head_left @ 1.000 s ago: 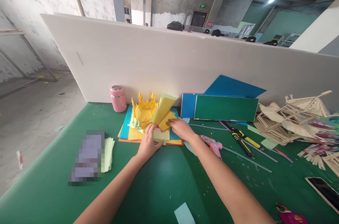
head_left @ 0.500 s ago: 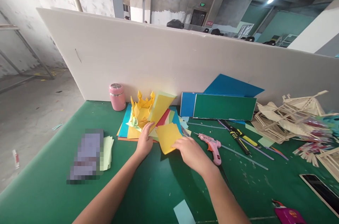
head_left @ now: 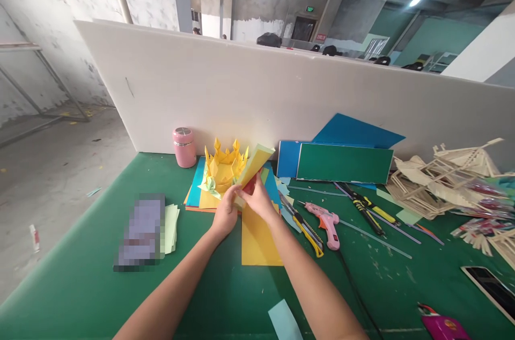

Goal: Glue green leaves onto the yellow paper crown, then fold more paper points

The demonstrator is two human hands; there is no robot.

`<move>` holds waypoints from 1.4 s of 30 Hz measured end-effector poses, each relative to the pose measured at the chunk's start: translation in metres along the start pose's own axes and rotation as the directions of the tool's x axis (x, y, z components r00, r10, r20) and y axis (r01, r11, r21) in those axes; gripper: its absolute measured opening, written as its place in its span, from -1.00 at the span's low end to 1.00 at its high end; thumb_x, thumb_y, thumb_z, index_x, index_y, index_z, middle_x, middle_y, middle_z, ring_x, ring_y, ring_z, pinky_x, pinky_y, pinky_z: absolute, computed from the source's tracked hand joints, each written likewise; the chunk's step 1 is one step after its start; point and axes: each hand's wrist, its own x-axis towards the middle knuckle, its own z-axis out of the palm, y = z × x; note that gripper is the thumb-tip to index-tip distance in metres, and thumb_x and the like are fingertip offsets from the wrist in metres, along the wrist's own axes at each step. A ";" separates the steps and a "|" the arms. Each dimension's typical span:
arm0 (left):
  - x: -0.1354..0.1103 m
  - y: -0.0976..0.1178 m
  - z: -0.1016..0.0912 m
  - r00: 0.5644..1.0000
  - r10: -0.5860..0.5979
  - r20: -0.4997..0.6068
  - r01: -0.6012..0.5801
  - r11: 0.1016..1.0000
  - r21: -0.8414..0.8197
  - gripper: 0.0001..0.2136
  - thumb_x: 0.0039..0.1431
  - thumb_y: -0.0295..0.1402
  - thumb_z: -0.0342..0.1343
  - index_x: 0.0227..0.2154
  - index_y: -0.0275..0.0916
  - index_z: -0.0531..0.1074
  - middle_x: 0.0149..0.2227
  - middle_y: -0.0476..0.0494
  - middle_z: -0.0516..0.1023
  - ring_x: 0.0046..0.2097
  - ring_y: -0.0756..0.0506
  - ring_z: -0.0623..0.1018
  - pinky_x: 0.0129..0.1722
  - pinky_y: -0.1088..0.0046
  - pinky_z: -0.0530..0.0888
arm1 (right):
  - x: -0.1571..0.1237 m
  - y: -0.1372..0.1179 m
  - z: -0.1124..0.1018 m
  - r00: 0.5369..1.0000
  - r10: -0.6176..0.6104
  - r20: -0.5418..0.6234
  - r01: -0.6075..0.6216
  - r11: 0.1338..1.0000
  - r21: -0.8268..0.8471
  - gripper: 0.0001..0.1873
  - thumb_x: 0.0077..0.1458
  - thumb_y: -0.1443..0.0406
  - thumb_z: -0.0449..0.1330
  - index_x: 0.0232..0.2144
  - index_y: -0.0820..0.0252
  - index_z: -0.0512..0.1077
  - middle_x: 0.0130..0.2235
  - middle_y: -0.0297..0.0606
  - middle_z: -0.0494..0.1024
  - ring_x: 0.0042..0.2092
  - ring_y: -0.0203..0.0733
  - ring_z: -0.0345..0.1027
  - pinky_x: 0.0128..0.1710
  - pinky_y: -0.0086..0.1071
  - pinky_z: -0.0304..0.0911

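Both hands are on a bundle of yellow and pale green paper sheets (head_left: 257, 160), which stands tilted and curled above the paper stack. My left hand (head_left: 226, 212) grips its lower end, fingers closed. My right hand (head_left: 260, 198) pinches the same sheets from the right, with its thumb close to the left one. Under my right forearm, a single yellow sheet (head_left: 257, 241) lies flat on the table. Just behind my left hand stands a yellow folded-paper crown (head_left: 223, 168) with pointed tips and a pale green paper piece (head_left: 210, 185) at its front.
Coloured paper (head_left: 195, 195) is stacked under the crown. A yellow utility knife (head_left: 308, 233), pink glue gun (head_left: 326, 222) and pliers (head_left: 368, 211) lie to the right. A pink flask (head_left: 184, 148) stands at the back left, before a white board (head_left: 209, 88). Wooden stick models (head_left: 426, 179) fill the far right.
My right hand has let go of the yellow sheet, which now lies flat on the table. It has moved left and up onto the bundle in my left hand. The utility knife is now uncovered.
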 end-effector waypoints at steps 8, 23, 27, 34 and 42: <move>-0.001 0.007 0.000 0.997 0.044 0.056 -0.047 0.998 0.043 -0.25 -0.25 -0.73 -0.20 0.11 -0.15 0.18 0.12 -0.17 0.40 0.17 -0.13 0.38 0.12 0.13 0.36 | -0.006 0.005 0.013 0.996 0.086 -0.010 -0.086 0.996 0.016 -0.58 0.12 0.38 0.05 0.06 0.19 0.23 0.04 -0.08 0.47 0.02 -0.16 0.40 -0.15 -0.40 0.37; 0.005 0.022 -0.011 0.971 0.104 0.216 -0.160 0.953 0.257 -0.45 -0.16 -0.72 -0.16 -0.09 -0.22 0.41 0.18 -0.21 0.36 0.14 -0.22 0.42 0.12 0.10 0.37 | -0.014 0.005 -0.006 0.986 0.112 -0.120 -0.139 0.958 -0.252 -0.69 0.18 0.38 -0.12 -0.42 0.18 0.41 -0.56 -0.19 0.50 -0.52 -0.12 0.40 -0.55 -0.37 0.17; 0.011 0.026 -0.017 0.963 0.037 0.266 -0.123 0.942 0.312 -0.54 -0.20 -0.71 -0.08 -0.21 -0.23 0.42 0.18 -0.27 0.35 0.08 -0.28 0.47 0.06 0.07 0.42 | -0.023 -0.006 -0.027 0.971 0.113 -0.211 -0.167 0.952 -0.258 -0.72 0.12 0.38 -0.10 -0.52 0.14 0.34 -0.61 -0.20 0.48 -0.57 -0.13 0.35 -0.59 -0.36 0.12; 0.009 0.043 -0.023 0.928 -0.061 0.366 -0.047 0.959 0.279 -0.44 -0.23 -0.67 0.04 -0.04 -0.31 0.38 0.24 -0.39 0.22 0.25 -0.39 0.21 0.19 -0.03 0.22 | -0.068 -0.034 -0.091 0.866 0.043 -0.498 -0.143 0.976 -0.165 -0.60 0.15 0.24 -0.06 -0.71 0.12 0.23 -0.71 -0.29 0.35 -0.65 -0.23 0.24 -0.61 -0.40 0.07; -0.024 0.061 -0.045 0.888 -0.167 0.429 0.201 0.979 -0.036 -0.71 0.01 -0.41 0.07 -0.17 -0.24 0.52 0.20 -0.30 0.33 0.20 -0.34 0.32 0.19 0.04 0.22 | -0.116 -0.050 -0.136 0.448 0.443 -0.777 0.116 0.833 0.541 -0.86 -0.16 0.26 0.24 -0.60 0.21 0.37 -0.70 -0.45 0.37 -0.71 -0.38 0.18 -0.69 -0.48 0.09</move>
